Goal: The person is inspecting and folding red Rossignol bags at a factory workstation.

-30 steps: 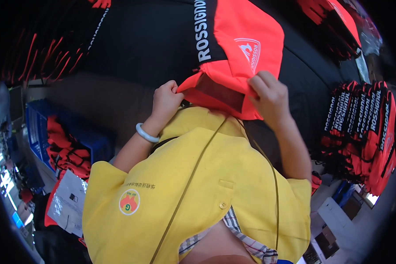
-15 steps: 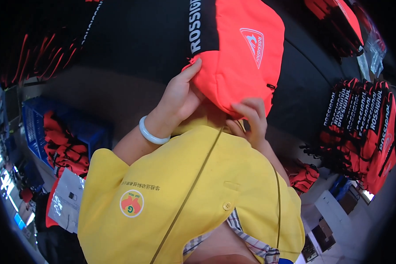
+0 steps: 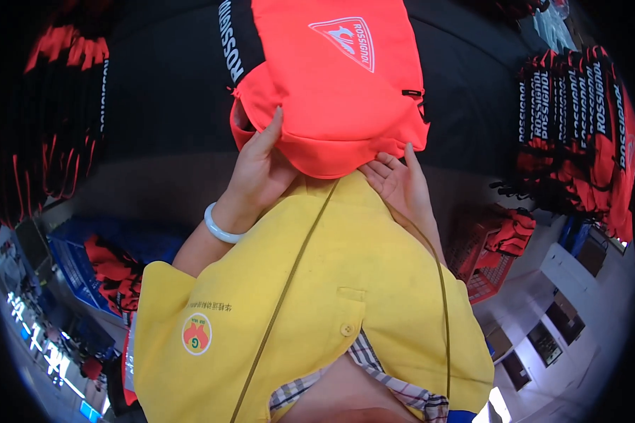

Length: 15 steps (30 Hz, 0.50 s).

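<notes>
A bright red backpack [image 3: 338, 106] with a black panel on its left side lies on the black table in front of me. It has a white triangular print and a short black zip pull at its right side. My left hand [image 3: 261, 158] grips its lower left corner, thumb on the front and the other fingers hidden behind the fabric. Beside that thumb a side pocket [image 3: 241, 120] gapes a little. My right hand [image 3: 400, 185] is at the lower right corner, palm turned up, fingertips against the bottom edge and thumb apart from them.
Stacked red-and-black bags stand at the right [image 3: 578, 134] and the left [image 3: 67, 106] of the black table [image 3: 169, 92]. A blue crate [image 3: 77, 264] holding red items is at lower left. At lower right a red basket [image 3: 483, 271] holds another red bag.
The backpack has shifted left, and its bottom edge now lies more level. My left hand has moved left with it. My right hand has turned palm up, its fingers less curled.
</notes>
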Motion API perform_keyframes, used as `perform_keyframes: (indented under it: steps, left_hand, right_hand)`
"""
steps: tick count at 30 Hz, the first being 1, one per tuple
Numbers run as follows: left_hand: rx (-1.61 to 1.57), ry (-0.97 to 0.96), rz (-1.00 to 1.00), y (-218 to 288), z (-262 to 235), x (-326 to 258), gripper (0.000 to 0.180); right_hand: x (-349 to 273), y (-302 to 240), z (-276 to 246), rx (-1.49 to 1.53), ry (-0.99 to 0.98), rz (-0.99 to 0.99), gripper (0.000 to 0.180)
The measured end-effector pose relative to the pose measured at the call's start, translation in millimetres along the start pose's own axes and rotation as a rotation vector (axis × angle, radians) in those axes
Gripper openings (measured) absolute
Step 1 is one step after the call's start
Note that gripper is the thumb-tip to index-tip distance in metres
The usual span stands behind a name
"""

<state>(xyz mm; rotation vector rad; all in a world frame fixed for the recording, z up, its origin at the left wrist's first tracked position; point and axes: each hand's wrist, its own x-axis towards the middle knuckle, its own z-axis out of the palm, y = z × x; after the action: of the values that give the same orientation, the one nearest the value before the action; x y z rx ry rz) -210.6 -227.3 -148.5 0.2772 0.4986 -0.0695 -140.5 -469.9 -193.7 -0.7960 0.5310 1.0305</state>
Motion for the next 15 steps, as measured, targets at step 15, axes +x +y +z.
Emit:
perform_keyframes:
  steps: [15]
  left_hand:
    - [0.017, 0.199, 0.196, 48, -43, -10, 0.052]
  right_hand:
    - [-23, -15, 16, 0.109, -0.254, 0.061, 0.053]
